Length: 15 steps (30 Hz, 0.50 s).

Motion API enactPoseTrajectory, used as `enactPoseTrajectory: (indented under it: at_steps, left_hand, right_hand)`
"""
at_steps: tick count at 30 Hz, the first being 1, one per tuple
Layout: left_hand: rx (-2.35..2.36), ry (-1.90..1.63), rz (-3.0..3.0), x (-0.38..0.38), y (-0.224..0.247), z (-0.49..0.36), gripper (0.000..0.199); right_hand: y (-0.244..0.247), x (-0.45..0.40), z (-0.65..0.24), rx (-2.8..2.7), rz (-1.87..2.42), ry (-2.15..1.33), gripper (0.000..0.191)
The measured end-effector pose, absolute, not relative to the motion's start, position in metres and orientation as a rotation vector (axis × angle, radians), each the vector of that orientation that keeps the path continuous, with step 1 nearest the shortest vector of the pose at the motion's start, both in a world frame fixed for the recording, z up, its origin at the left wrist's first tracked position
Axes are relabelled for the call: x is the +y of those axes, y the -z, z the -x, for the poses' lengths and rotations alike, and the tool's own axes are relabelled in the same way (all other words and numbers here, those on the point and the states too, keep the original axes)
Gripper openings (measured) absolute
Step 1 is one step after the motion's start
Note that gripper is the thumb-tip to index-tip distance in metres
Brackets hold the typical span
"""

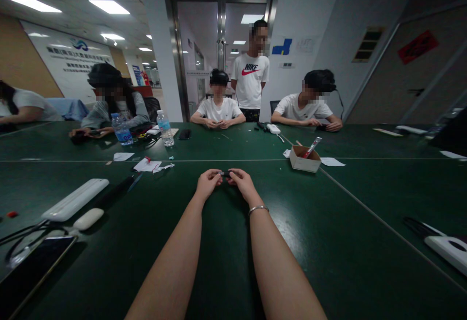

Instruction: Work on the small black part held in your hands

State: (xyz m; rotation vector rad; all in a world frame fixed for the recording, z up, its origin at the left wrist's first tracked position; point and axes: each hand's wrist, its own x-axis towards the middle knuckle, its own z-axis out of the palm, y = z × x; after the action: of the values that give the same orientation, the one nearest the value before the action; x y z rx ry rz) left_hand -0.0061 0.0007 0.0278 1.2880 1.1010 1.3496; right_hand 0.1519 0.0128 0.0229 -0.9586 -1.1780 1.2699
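A broad green table (328,222) is filling most of the scene, its pale seams running across it and off toward the near right. Beyond its far edge, a standing person (251,74) in a white T-shirt is looking down to the right, in front of a metal-framed glass door (193,52). One seated person (219,111) is facing the table at the far middle, another seated person (305,107) is leaning over it at the far right, and a third person (134,108), at the far left, is holding something dark.

Two water bottles (166,130) are standing upright near that third person. An open cardboard box (306,165) is sitting right of the middle, with a long slim item sticking out over its rim. A dark-screened phone (36,266) is lying at the near left, and beyond it a white oblong device (76,199) is resting beside a rounded white case (88,219).

At the middle, the left hand (209,184) and right hand (241,184) are meeting just above the table, thumbs and fingers closing in a pinch. A silvery bracelet (259,208) is circling the right wrist. Between the fingertips a small dark object (226,174) is being gripped, the left fingers holding its lighter end and the right its darker end; its exact shape is staying too small to tell.
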Motion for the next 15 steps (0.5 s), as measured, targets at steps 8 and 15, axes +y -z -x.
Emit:
enactPoseTrajectory:
  at_steps: [8,15]
  left_hand:
    - [1.249,-1.353,-1.301,0.0019,-0.0255,0.0032,0.023]
    - [1.361,-1.375,-1.208,0.0024,-0.0291,0.0053,0.020]
  right_hand:
    - [-0.0258,0.0103,-0.1516,-1.211,0.965,-1.263,0.034]
    - [-0.0221,0.0136,-0.1520,-1.154,0.964,-1.242,0.034]
